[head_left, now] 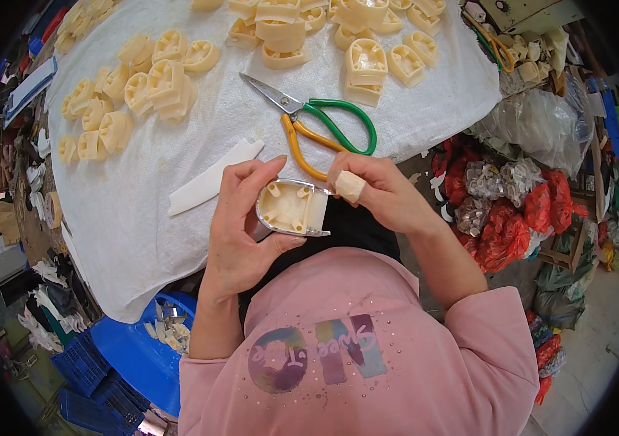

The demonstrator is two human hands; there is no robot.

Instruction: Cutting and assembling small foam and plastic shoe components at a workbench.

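My left hand (233,229) grips a hollow cream plastic block (287,206) shaped like a shoe heel, fingers on its far side and thumb on its near side. Its open face, with small round posts inside, points up. A shiny silver strip (315,233) runs around the block's curved edge. At the block's right side, my right hand (389,192) is closed in a pinch at the strip's far end; a finger wears beige tape (351,187). Just beyond my hands lie scissors (291,106) with one green and one orange handle, blades apart. A white strip (215,178) lies left of them.
White woven sheeting (142,211) covers the table, with several cream heel blocks (168,91) in groups at left and back. A blue basin (124,345) holding scraps stands low at left, beside blue crates (80,363). Red plastic bags (505,236) lie at right.
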